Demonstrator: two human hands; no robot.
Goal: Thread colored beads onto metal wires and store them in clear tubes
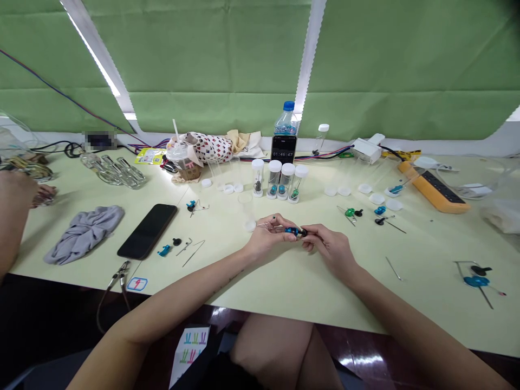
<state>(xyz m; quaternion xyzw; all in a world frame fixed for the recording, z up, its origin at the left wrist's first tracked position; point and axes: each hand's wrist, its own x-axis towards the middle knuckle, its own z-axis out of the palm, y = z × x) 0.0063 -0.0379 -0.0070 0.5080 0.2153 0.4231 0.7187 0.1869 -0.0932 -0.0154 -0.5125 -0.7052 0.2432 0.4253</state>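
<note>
Near the middle of the table, my left hand [266,237] is closed on a small blue plastic part with a black piece [295,232]. Thin metal wires stick out of its fingers to the left. My right hand [331,246] pinches the black end of the same part, so both hands meet on it. Just behind my left hand stands a clear tube [245,203]. Loose blue parts [164,250], a black knob-like piece [177,241] and bent wires [194,253] lie to the left. A single bent wire [394,268] rests right of my right hand.
Several white-capped tubes [274,180] stand before a phone timer [283,149] and bottle [288,116]. More parts [476,281] lie right, near an orange power strip [436,189]. At left are a black phone [147,232], grey cloth [84,233], pliers [119,275] and another person's arm [14,216].
</note>
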